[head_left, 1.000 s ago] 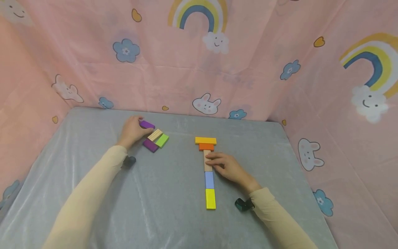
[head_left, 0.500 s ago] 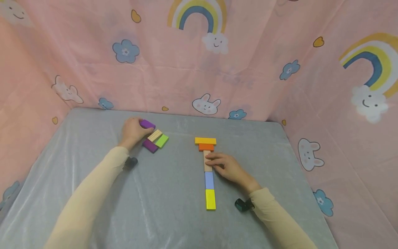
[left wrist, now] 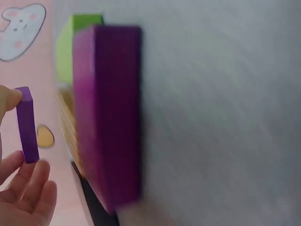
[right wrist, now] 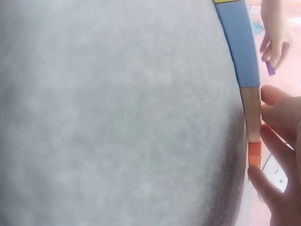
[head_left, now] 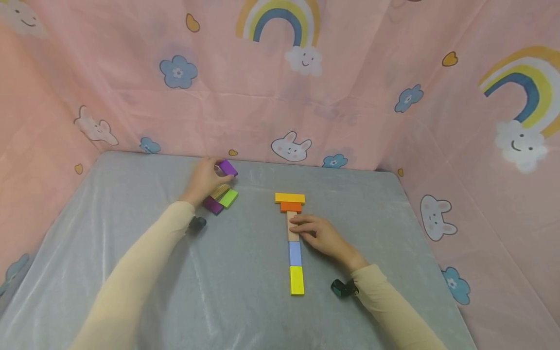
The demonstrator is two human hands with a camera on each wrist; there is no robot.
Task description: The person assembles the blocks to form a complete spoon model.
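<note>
Block (head_left: 228,167) in left grip (head_left: 205,181), purple; long axis diagonal, near end rightward

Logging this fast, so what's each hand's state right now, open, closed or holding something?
Left hand: holding a purple block.
Right hand: open, touching the wooden block above the blue one.

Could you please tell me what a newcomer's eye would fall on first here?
Probably the pink cloth with rainbow prints, around the back and sides of the grey table. Next might come the T-shaped row of blocks near mid-table, touched by the right hand. To its left, the left hand holds a purple block near a cluster of blocks.
</note>
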